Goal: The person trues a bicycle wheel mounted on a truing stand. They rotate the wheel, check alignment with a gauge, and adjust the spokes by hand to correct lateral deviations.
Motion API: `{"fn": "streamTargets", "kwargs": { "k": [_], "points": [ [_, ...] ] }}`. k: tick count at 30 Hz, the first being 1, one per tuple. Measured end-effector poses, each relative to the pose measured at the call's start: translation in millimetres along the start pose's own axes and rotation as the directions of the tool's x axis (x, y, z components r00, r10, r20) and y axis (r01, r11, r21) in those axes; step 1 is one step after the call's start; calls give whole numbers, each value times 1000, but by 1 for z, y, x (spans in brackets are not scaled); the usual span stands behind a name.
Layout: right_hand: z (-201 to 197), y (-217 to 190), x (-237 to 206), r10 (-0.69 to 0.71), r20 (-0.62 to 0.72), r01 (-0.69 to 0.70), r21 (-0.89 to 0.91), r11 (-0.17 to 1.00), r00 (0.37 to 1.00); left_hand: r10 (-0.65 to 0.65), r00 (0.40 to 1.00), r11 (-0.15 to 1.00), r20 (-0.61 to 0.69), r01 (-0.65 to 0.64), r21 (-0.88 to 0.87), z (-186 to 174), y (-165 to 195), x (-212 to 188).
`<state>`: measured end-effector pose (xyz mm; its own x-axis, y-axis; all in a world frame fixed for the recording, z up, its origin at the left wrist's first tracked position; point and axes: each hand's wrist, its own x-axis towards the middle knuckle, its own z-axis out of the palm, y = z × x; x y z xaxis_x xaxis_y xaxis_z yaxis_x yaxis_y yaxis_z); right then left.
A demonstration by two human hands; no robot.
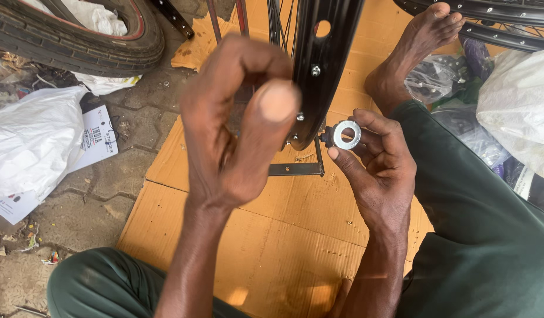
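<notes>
Pinching a flat silver washer point(347, 134) between thumb and fingertips, the right hand point(378, 171) held it against the black wheel rim point(319, 70), just at the rim's four o'clock edge. The left hand point(236, 123) hovered at nine o'clock from the washer, fingers curled, thumb raised, gripping nothing visible. Cardboard point(272, 247) lay beneath; a tyre point(78, 41) sat at ten o'clock.

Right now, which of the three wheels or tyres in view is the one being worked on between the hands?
The upright black rim at centre, on the cardboard. The right hand holds a washer beside it; the others lie top left and top right.
</notes>
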<state>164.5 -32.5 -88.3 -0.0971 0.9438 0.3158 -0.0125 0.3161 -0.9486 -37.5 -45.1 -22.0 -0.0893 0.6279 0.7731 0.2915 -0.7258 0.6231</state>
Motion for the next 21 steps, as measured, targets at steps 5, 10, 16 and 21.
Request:
{"fn": "streamTargets", "kwargs": {
  "k": [5, 10, 16, 21],
  "points": [
    [-1, 1, -1, -29, 2, 29, -19, 999, 1000, -304, 952, 948, -21, 305, 95, 5, -11, -45],
    [1, -3, -1, -32, -1, 32, -6, 999, 999, -494, 867, 863, 63, 480, 159, 18, -26, -68],
    [7, -12, 8, -107, 30, 105, 59, 993, 994, -512, 858, 858, 39, 513, -20, 20, -18, -70],
    [9, -19, 36, -285, 160, 266, 133, 955, 945, -347, 938, 923, -5, 340, -179, 18, 4, -57]
  ]
}}
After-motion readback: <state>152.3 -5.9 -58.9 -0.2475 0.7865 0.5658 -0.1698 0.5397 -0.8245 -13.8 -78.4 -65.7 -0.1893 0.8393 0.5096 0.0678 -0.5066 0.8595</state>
